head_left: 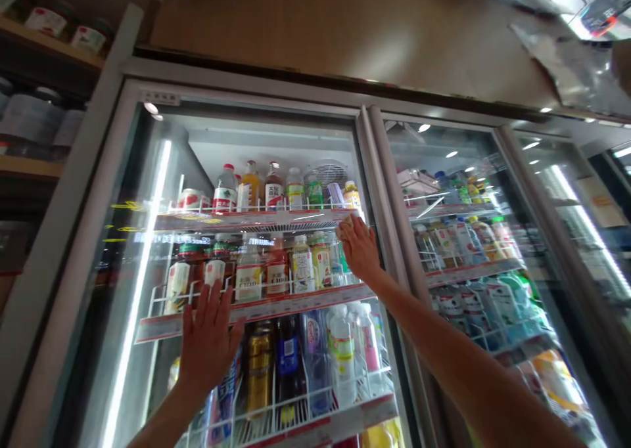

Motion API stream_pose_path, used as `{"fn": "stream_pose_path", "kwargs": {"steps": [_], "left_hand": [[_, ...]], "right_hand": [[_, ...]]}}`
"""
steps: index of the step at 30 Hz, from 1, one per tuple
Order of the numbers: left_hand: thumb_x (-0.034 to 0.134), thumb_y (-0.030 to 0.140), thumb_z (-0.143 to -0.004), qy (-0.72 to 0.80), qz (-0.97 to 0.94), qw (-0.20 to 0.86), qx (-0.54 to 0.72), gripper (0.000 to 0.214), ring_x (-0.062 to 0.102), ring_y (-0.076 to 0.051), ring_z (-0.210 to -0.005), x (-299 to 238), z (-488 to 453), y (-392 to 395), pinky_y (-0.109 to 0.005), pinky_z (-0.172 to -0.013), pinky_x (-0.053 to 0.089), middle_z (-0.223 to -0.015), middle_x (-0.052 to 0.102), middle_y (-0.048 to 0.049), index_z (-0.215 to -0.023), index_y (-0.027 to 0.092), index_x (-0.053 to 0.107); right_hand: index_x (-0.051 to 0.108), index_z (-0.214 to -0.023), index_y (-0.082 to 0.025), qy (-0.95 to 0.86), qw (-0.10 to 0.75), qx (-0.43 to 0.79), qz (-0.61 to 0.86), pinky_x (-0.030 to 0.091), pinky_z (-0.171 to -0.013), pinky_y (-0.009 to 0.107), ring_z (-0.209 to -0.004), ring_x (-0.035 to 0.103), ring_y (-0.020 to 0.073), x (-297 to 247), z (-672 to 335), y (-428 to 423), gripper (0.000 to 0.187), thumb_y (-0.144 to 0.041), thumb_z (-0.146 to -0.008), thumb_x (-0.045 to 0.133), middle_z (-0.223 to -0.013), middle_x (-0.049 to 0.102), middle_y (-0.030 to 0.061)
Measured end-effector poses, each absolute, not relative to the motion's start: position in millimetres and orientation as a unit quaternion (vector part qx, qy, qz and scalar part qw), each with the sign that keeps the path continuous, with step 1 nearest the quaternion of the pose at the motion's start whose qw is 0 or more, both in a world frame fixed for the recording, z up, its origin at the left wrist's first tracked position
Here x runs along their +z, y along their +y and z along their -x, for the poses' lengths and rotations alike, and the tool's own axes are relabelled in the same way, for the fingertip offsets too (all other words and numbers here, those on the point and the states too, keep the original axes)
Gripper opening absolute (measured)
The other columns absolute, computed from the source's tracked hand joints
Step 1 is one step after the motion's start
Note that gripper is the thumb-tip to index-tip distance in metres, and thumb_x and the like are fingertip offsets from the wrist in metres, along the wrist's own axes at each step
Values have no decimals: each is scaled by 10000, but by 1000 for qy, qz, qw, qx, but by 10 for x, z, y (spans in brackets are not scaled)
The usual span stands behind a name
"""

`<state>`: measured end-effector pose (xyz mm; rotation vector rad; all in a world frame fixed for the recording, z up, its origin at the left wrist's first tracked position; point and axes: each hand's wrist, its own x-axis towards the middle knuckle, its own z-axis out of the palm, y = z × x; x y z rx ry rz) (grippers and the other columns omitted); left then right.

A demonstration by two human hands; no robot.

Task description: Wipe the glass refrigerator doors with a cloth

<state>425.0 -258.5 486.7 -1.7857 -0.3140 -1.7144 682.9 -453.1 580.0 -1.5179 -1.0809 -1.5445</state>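
Note:
I face a tall drinks fridge with glass doors. My left hand lies flat on the glass of the left door, fingers spread, holding nothing. My right hand reaches higher, near that door's right frame, and its fingers press a small pale cloth against the glass. Behind the glass, bottles and cans stand in rows on wire shelves.
A second glass door with more bottles adjoins on the right, and a third lies beyond it. Wooden shelves with jars stand at the left. Silvery foil packaging hangs at the top right.

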Motion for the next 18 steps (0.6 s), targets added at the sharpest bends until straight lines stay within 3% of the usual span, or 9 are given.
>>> {"fn": "stream_pose_path", "kwargs": {"steps": [6, 10, 15, 18], "left_hand": [[357, 380, -894, -114, 691, 321, -637, 641, 132, -256, -1399, 4872, -4183, -2567, -507, -1119, 142, -1511, 181, -103, -1451, 228, 78], [345, 389, -896, -117, 696, 321, -632, 627, 146, -253, -1395, 4864, -4133, -2545, -495, -1124, 145, -1496, 224, -115, -1449, 205, 114], [333, 388, -902, -105, 697, 354, -614, 613, 173, -228, -1390, 4843, -4042, -2539, -450, -1126, 182, -1472, 289, -114, -1445, 178, 139], [353, 380, -902, -94, 692, 370, -613, 617, 163, -216, -1393, 4830, -4015, -2536, -427, -1132, 172, -1465, 308, -111, -1443, 169, 144]], "right_hand": [[591, -1115, -177, -460, 379, -608, 525, 391, -975, 390, -1133, 472, 216, 6573, -6496, -4451, 398, -79, -802, 366, -1238, 532, 91], [570, -1154, -178, -471, 362, -611, 524, 337, -1027, 431, -1240, 391, 240, 6879, -6442, -4494, 406, -91, -810, 372, -1350, 447, 80], [459, -1299, -165, -470, 351, -586, 559, 268, -1066, 492, -1367, 224, 253, 6115, -6370, -4273, 468, -122, -847, 343, -1454, 329, 102], [424, -1326, -248, -635, 159, -600, 461, 216, -1112, 436, -1388, 180, 185, 5622, -6203, -4124, 462, -200, -867, 391, -1476, 311, 25]]}}
